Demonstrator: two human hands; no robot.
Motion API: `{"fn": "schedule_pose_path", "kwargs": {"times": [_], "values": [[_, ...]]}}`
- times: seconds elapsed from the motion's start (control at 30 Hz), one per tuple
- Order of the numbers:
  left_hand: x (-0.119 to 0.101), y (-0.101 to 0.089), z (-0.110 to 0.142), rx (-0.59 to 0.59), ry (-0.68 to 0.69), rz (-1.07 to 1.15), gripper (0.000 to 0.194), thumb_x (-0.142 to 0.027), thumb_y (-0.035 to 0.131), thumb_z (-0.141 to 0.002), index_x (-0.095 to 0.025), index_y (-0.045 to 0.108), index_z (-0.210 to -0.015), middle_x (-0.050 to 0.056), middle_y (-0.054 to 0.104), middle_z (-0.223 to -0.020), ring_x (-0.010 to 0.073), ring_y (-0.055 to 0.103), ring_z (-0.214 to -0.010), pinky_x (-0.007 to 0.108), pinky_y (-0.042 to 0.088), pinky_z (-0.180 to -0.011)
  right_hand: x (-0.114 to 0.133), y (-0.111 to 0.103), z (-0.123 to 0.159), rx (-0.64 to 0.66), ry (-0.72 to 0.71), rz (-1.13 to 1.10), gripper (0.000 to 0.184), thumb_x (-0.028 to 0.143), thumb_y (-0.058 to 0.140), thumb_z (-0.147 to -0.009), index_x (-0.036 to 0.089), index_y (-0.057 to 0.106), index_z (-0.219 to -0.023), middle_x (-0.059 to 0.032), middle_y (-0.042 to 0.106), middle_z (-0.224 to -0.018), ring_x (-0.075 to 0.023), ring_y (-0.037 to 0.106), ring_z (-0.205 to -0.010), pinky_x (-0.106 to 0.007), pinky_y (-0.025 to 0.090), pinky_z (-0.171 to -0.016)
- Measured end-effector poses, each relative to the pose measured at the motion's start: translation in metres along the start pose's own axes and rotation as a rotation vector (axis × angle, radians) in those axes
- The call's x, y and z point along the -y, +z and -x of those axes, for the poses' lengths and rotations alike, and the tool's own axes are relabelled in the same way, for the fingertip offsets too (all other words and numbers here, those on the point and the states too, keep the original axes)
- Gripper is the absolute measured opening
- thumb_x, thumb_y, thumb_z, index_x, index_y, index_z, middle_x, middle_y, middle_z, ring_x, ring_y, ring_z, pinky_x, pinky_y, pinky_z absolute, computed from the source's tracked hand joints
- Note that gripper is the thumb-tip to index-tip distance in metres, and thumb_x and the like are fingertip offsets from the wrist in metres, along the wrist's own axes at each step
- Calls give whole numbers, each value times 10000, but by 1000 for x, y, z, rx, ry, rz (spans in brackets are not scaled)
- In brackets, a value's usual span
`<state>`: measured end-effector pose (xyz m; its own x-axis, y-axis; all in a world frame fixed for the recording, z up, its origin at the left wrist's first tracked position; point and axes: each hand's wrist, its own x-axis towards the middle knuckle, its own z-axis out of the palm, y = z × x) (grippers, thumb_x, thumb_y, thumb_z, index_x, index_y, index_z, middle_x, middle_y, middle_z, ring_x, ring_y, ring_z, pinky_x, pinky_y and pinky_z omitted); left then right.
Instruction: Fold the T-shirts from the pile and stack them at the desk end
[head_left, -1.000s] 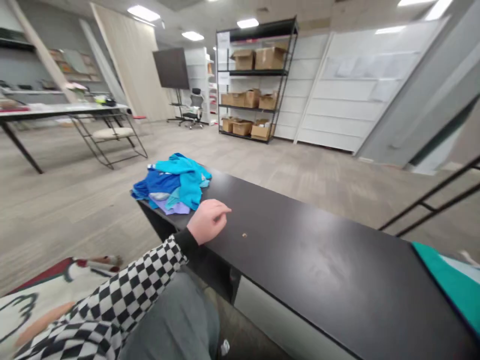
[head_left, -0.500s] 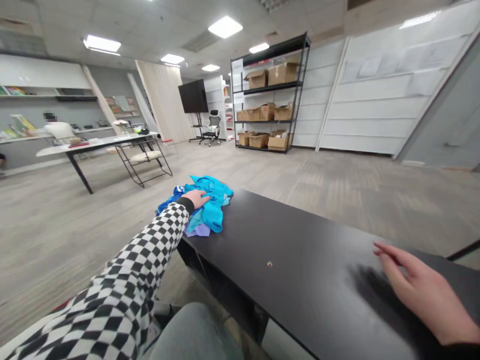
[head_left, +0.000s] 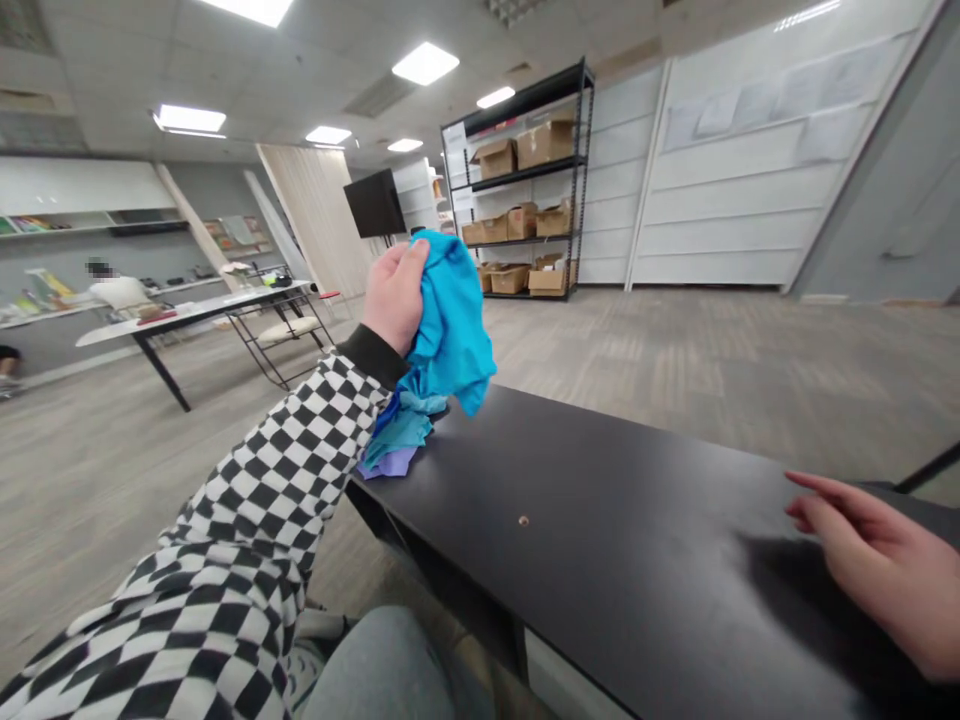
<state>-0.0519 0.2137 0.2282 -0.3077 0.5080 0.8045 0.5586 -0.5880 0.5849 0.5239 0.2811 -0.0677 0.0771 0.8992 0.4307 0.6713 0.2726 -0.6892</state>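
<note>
My left hand (head_left: 396,292) is closed on a bright blue piece of clothing (head_left: 452,325), pinched near its top edge and hanging in loose folds above the table. What sort of garment it is, I cannot tell. Beneath it, on the far left corner of the black table (head_left: 600,540), lies a small pile of clothes (head_left: 401,435) in teal, dark blue and lilac, partly hidden by my sleeve. Over the table's right end hovers my right hand (head_left: 885,560), holding nothing, its index finger stretched out and the others loosely curled.
A small round hole (head_left: 523,521) marks the tabletop. Beyond the carpeted floor stands a black shelf rack (head_left: 581,190) with cardboard boxes. To the left is a white table (head_left: 202,305) with a chair (head_left: 285,330), and a person (head_left: 120,288) sits behind it.
My left hand has closed on the bright blue garment and lifted it up off the pile. My right hand stays over the table's right side, a little farther right in view.
</note>
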Motion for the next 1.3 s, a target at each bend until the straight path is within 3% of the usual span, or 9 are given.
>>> {"fn": "schedule_pose_path", "kwargs": {"times": [0.2, 0.3, 0.37, 0.5, 0.7, 0.83, 1.03, 1.17, 1.3], "values": [[-25, 68, 102, 377, -247, 52, 612, -669, 376, -1183, -192, 752, -1117, 11, 649, -723, 182, 688, -642, 310, 585, -625, 42, -7, 15, 166, 83, -93, 591, 710, 628, -910, 285, 852, -1255, -128, 857, -994, -379, 825, -944, -517, 610, -877], [-6, 85, 184, 709, -272, -247, 511, -615, 533, -1115, -214, 787, -1305, 127, 829, -1190, 306, 799, -1123, 461, 660, -1004, 51, -4, 22, 201, 24, -110, 624, 719, 589, -975, 250, 838, -1302, -108, 850, -999, -335, 817, -939, -470, 623, -886], [4, 94, 238, 850, -276, -573, 665, -655, 606, -1060, -239, 692, -1572, 171, 651, -1660, 428, 568, -1580, 614, 475, -1308, 56, -1, 26, 230, -29, -104, 626, 728, 574, -1002, 249, 834, -1311, -97, 851, -1003, -324, 818, -937, -459, 636, -889], [-9, 117, 309, 1016, -332, -795, 1004, -828, 452, -1058, -217, 345, -1847, 193, 290, -1903, 500, 205, -1776, 783, 164, -1421, 74, 6, 36, 304, -148, -81, 620, 742, 584, -1044, 268, 825, -1362, -132, 865, -1182, -355, 825, -1073, -503, 655, -1007], [-54, 128, 296, 1051, -322, -312, 798, -802, 414, -1106, -321, 573, -1723, 75, 563, -1772, 349, 513, -1661, 558, 484, -1344, 104, 11, 43, 562, -297, -149, 599, 780, 651, -1038, 292, 867, -1311, -134, 821, -1391, -368, 781, -1259, -514, 609, -1186], [-23, 99, 274, 948, -263, -342, 501, -571, 523, -1132, -334, 777, -1493, 37, 768, -1547, 333, 695, -1471, 542, 506, -1303, 100, 0, 41, 630, -127, -211, 634, 823, 664, -1022, 253, 906, -1160, -141, 857, -1283, -369, 796, -1211, -506, 624, -1155], [64, 71, 279, 974, -205, -476, 518, -513, 646, -1060, -238, 789, -1475, 115, 620, -1719, 381, 544, -1625, 568, 396, -1389, 92, -8, 44, 561, 27, -214, 686, 846, 740, -948, 218, 879, -1187, -114, 874, -1167, -324, 800, -1060, -439, 657, -993], [77, 73, 280, 822, -186, -410, 323, -355, 547, -1069, -227, 843, -1090, 126, 835, -1309, 341, 757, -1294, 505, 571, -1205, 91, -19, 55, 448, 2, -31, 679, 849, 607, -1014, 229, 811, -828, -46, 785, -797, -259, 725, -787, -350, 576, -746], [76, 64, 270, 483, -374, -467, 336, -392, 510, -1095, -219, 788, -1173, 125, 842, -1194, 360, 789, -1147, 520, 613, -1066, 75, -48, 71, 98, 71, 129, 653, 811, 560, -1021, 232, 811, -855, -61, 784, -796, -282, 734, -823, -365, 527, -753]]}}
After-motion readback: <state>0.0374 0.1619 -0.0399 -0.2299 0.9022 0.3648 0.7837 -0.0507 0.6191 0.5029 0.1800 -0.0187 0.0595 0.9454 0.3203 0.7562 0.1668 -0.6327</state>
